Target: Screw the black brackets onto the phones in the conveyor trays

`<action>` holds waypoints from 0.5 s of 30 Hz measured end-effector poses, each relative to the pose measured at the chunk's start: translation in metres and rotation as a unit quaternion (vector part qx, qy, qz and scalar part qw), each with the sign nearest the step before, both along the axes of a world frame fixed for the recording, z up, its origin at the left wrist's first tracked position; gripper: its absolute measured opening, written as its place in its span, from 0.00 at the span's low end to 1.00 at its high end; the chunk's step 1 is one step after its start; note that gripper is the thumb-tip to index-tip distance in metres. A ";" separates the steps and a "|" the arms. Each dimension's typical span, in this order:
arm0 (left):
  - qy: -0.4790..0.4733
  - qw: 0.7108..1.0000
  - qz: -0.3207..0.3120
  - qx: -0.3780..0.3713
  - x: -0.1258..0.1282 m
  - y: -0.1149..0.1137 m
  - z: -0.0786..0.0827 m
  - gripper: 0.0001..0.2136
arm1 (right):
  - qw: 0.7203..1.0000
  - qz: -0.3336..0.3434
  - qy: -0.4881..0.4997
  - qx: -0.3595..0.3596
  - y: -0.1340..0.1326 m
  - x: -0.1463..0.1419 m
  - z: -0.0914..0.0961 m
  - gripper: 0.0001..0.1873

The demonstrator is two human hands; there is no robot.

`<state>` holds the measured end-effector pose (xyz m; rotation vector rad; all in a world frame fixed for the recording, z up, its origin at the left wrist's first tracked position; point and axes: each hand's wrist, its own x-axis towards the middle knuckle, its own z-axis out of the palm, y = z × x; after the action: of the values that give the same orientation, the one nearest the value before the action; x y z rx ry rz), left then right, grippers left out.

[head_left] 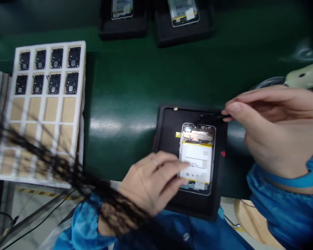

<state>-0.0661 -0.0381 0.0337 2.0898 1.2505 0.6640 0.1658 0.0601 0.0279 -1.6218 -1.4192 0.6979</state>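
Note:
An opened phone body (197, 156) with its white and yellow battery showing lies in a black foam holder (169, 139) on the green belt. My left hand (151, 182) rests on the phone's lower left edge, fingers curled and pressing it, a ring on one finger. My right hand (273, 125) hovers above the holder's upper right corner. Its thumb and fingers pinch a small dark part (211, 117) that sticks out to the left over the phone's top.
A white foam tray (79, 104) at the left holds two rows of black camera modules (47, 71); its lower cells are bare. Two more black holders with phones (123, 17) (184, 21) sit at the far edge. A pale tool (304, 76) lies behind my right hand.

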 end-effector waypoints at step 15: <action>-0.008 0.995 0.072 0.069 0.014 0.054 -0.021 0.16 | 0.986 0.130 -0.104 0.015 0.008 0.021 -0.002 0.12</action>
<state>-0.0521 0.0160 0.0122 2.1134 1.3905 0.8510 0.1870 0.0685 0.0262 -1.5362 -1.8066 0.6650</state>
